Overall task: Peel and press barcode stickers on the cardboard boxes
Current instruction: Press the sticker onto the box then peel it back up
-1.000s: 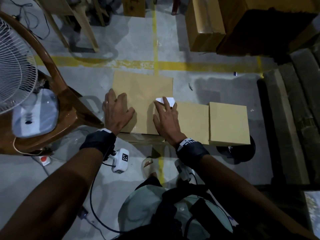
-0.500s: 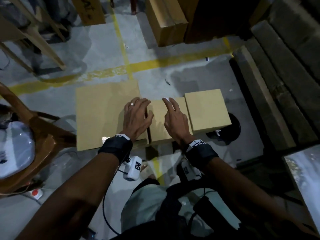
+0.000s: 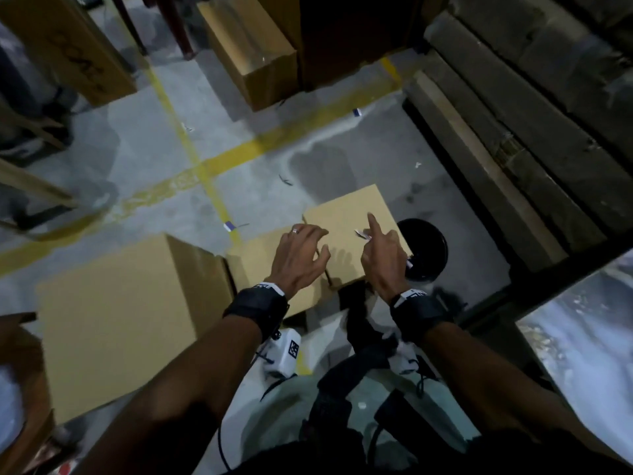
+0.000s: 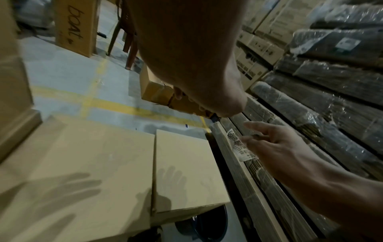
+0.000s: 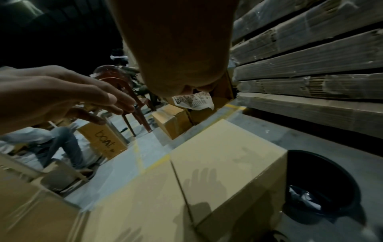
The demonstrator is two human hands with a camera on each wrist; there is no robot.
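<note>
Three plain cardboard boxes stand in a row on the floor: a large one (image 3: 120, 320), a middle one (image 3: 251, 260) and a small right one (image 3: 346, 210). My right hand (image 3: 371, 236) hovers over the small right box (image 5: 228, 155), index finger stretched out, pinching a curled white barcode sticker (image 3: 363, 234). The sticker's print (image 4: 240, 148) faces the left wrist camera and hangs off the fingers (image 5: 192, 99). My left hand (image 3: 306, 246) floats above the seam between the middle and right boxes, fingers spread and holding nothing (image 5: 93, 101). Both hands cast shadows on the box tops.
A black bin (image 3: 430, 248) with scraps inside sits right of the small box. Stacked flat cardboard bundles (image 3: 513, 149) wall off the right side. More boxes (image 3: 253, 53) and chair legs stand beyond the yellow floor lines. Another person sits at the far left (image 5: 51, 144).
Both hands have travelled right, from the large box past the middle box to the small right box. The right hand has lifted, carrying the sticker with it.
</note>
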